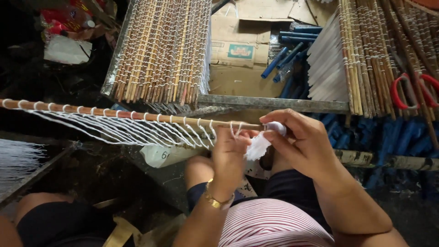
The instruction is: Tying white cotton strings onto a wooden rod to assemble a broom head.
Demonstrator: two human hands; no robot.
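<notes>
A thin bamboo stick (114, 113) runs level from the left edge to the middle, with white string (137, 130) looped along it in many turns. My left hand (228, 153) is closed on the stick's right end, among the last loops. My right hand (304, 144) pinches a small bundle of white string (259, 145) at the tip of the stick, thumb and forefinger pressed together. A gold bracelet (215, 200) sits on my left wrist.
A woven mat of bamboo sticks (162, 50) lies on a metal frame (274, 104) ahead, and another mat (388, 55) at the right carries red-handled scissors (414, 91). Flattened cardboard (238, 50) and blue tubes (288, 57) lie below. More white strings (18, 160) hang at the left.
</notes>
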